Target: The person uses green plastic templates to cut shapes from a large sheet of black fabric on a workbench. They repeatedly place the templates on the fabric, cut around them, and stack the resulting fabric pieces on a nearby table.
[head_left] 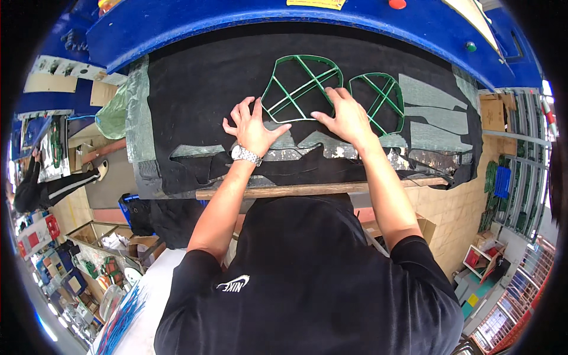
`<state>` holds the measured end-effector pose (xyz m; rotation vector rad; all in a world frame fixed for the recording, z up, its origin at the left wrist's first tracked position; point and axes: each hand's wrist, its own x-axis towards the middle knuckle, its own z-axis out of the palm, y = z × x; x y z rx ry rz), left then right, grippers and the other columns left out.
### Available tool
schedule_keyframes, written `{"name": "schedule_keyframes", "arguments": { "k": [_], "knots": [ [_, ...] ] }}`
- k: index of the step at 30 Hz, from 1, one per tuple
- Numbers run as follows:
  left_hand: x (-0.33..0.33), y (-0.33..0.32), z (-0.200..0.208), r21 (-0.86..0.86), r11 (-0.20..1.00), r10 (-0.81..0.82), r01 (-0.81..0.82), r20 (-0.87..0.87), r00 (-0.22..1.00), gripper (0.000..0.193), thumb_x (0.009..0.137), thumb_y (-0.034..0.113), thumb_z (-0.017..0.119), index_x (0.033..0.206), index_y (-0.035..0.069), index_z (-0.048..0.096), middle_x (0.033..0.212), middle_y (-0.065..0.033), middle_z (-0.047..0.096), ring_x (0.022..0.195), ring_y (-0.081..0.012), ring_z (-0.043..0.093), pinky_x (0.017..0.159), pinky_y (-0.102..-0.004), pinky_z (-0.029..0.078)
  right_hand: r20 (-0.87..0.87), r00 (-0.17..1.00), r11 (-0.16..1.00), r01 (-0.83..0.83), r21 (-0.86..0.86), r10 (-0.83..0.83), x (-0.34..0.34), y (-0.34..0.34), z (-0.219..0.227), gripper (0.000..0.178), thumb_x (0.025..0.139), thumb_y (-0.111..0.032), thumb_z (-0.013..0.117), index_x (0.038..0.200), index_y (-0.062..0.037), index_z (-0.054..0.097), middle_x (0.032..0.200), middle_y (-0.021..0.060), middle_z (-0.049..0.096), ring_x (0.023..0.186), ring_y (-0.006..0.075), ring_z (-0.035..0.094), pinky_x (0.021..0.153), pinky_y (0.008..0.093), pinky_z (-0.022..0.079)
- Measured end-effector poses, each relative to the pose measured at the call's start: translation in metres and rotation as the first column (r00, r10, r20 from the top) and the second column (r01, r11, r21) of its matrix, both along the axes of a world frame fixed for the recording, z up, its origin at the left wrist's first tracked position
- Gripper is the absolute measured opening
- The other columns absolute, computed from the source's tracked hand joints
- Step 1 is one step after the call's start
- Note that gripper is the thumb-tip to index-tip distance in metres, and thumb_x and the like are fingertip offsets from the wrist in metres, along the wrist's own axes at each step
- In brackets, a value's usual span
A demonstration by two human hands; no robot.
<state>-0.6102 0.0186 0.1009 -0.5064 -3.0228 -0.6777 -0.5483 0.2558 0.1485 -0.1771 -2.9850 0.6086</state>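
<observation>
A green cutting die [291, 98], an open metal outline with crossed braces, lies flat on the black sheet material [207, 83]. My right hand [348, 118] grips its lower right corner, the thumb at the near edge and the fingers at the right side. At the die's lower left corner is my left hand [255, 133], its fingers spread; the index finger is at the rim and the thumb points right over the sheet. A second, smaller green cutting die [387, 106] rests to the right, partly behind my right hand.
A blue machine beam [236, 29] spans the far side. Cut-out gaps in the sheet show a grey-green layer [435, 121] at the right. Along the near edge runs a wooden strip [278, 191]. Another person [35, 189] is at far left; green dies fill racks [526, 177] at right.
</observation>
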Motion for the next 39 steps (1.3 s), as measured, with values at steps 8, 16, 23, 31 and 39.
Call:
{"name": "schedule_keyframes", "arguments": {
  "k": [8,16,23,31,39],
  "knots": [
    [-0.041,-0.022,0.007,-0.039,0.983,-0.18,0.181,0.036,0.983,0.089,0.054,0.056,0.091,0.132,0.021,0.065,0.139,-0.0011,0.049,0.132,-0.0275,0.04,0.104,-0.0672,0.024,0.137,0.989,0.983,-0.03,-0.181,0.055,0.021,-0.012,0.0,0.082,0.078,-0.035,0.085,0.139,0.0051,0.046,0.117,0.029,0.064,0.107,0.0427,0.066,0.09,0.0462,0.055],
    [-0.072,-0.019,0.023,-0.073,0.959,-0.257,0.275,0.192,0.947,0.096,0.057,0.054,0.091,0.142,0.025,0.058,0.146,-0.0026,0.044,0.139,-0.0299,0.036,0.107,-0.0718,0.022,0.086,0.992,0.944,0.11,-0.311,-0.087,0.039,-0.03,-0.009,0.081,0.08,-0.033,0.084,0.14,0.0067,0.047,0.109,0.0232,0.063,0.097,0.0386,0.067,0.083,0.044,0.056],
    [-0.091,-0.019,0.021,-0.065,0.942,-0.301,0.329,0.266,0.916,0.1,0.062,0.055,0.089,0.15,0.03,0.049,0.157,-0.0044,0.034,0.147,-0.0311,0.027,0.111,-0.0729,0.017,0.051,0.991,0.959,0.13,-0.251,-0.12,0.041,-0.039,-0.013,0.078,0.081,-0.038,0.082,0.138,0.0048,0.051,0.103,0.0203,0.064,0.091,0.0377,0.068,0.077,0.0438,0.057],
    [-0.079,-0.024,-0.01,-0.169,0.936,-0.29,0.309,0.131,0.948,0.091,0.07,0.056,0.084,0.15,0.029,0.05,0.164,-0.0015,0.026,0.154,-0.0291,0.015,0.115,-0.0712,0.007,-0.141,0.988,0.946,0.016,-0.323,-0.065,0.062,-0.036,-0.03,0.059,0.087,-0.023,0.076,0.138,-0.0052,0.052,0.137,0.0173,0.056,0.107,0.0391,0.067,0.087,0.0432,0.059],
    [-0.077,-0.025,-0.012,-0.142,0.936,-0.308,0.323,0.115,0.944,0.093,0.068,0.06,0.083,0.149,0.027,0.052,0.166,-0.0006,0.025,0.156,-0.028,0.013,0.116,-0.0704,0.002,-0.135,0.937,0.855,0.226,-0.467,-0.322,0.082,-0.034,-0.036,0.059,0.085,-0.013,0.079,0.137,-0.0052,0.053,0.134,0.0144,0.052,0.076,0.0201,0.066,0.071,0.0363,0.059]
  ]
}}
